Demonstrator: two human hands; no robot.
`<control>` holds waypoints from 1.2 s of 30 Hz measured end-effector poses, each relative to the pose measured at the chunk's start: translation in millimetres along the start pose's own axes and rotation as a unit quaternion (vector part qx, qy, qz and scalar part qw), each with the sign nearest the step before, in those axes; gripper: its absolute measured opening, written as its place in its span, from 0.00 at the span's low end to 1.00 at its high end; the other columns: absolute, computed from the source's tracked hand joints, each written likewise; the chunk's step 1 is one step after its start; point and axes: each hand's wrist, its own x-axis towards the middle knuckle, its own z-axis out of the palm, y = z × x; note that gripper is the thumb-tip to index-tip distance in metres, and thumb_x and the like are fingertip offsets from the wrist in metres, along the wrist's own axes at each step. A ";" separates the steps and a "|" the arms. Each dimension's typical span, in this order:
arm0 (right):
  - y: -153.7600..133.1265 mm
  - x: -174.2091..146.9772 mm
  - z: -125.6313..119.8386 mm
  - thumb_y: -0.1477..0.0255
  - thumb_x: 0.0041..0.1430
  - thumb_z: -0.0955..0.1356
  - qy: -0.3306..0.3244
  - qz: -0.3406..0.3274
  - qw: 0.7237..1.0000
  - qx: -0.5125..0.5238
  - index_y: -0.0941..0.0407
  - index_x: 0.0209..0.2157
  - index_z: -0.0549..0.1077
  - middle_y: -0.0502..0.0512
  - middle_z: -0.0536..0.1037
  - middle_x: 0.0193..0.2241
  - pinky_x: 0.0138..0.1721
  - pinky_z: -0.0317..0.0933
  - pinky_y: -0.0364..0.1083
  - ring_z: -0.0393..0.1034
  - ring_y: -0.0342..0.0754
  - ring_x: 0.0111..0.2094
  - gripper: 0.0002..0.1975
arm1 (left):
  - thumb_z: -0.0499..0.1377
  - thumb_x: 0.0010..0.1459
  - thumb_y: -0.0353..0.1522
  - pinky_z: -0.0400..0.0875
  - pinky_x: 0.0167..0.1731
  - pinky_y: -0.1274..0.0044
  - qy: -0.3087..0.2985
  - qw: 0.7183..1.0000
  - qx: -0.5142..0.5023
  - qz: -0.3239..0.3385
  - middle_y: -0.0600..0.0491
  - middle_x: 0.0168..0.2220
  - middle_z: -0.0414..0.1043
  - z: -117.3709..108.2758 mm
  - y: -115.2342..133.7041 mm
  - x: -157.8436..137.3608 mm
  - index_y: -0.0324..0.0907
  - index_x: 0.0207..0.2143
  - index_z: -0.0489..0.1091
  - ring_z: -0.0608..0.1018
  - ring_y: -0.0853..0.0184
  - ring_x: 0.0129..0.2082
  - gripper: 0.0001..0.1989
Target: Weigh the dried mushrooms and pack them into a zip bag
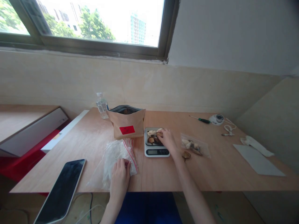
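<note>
Resting on the steel pan of the kitchen scale (156,151) are several dried mushroom pieces (153,137), light and dark, and your right hand (167,139) lies over the pan's right side with its fingers curled down among them, pinching what looks like one piece (the grip itself is partly hidden by your knuckles, so you cannot be sure it is closed on anything). Item two: your left hand (120,175) lies flat, fingers together, pressing on a stack of clear zip bags (118,158) with red seals near the table's front edge. Item three: one small filled bag (195,145) lies to the right of the scale, already holding mushroom pieces, with a loose dark piece (186,155) just beside it on the wood. Judged from this, one portion appears bagged, a second is on the pan in weighing, and the stack of bags under your left hand is unfilled. Item four: the brown paper pouch (127,123), red label, stands open behind the bags, dark contents showing at its mouth. Outlying: a water bottle (102,105) behind the pouch, a phone (60,190) overhanging the front left edge, a green-handled screwdriver (200,119) and a small round device (216,119) far right, folded white sheets (258,160) at the right edge.
</note>
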 end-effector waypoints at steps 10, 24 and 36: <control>21.5 -12.5 -33.2 0.65 0.55 0.65 0.129 0.063 0.977 0.154 0.56 0.38 0.74 0.57 0.73 0.35 0.38 0.62 0.48 0.68 0.50 0.35 0.12 | 0.44 0.62 0.37 0.67 0.35 0.67 0.005 1.000 -0.005 -0.003 0.50 0.30 0.67 -1.2 0.9 0.0 0.44 0.29 0.60 0.71 0.59 0.32 0.12; 63.4 -48.1 -24.8 0.66 0.55 0.62 0.115 0.083 0.986 0.089 0.58 0.37 0.75 0.60 0.73 0.36 0.41 0.61 0.53 0.68 0.52 0.35 0.14 | 0.43 0.63 0.38 0.66 0.35 0.66 0.000 1.000 -0.009 -0.005 0.50 0.30 0.67 -1.6 0.7 0.4 0.44 0.29 0.60 0.70 0.59 0.32 0.13; 73.7 -108.7 -54.3 0.68 0.58 0.60 0.102 0.103 0.977 0.158 0.56 0.35 0.74 0.60 0.74 0.38 0.38 0.64 0.50 0.68 0.52 0.38 0.12 | 0.43 0.63 0.39 0.66 0.35 0.66 -0.003 1.000 -0.006 0.004 0.50 0.31 0.67 2.1 -3.7 0.4 0.43 0.30 0.60 0.70 0.58 0.33 0.13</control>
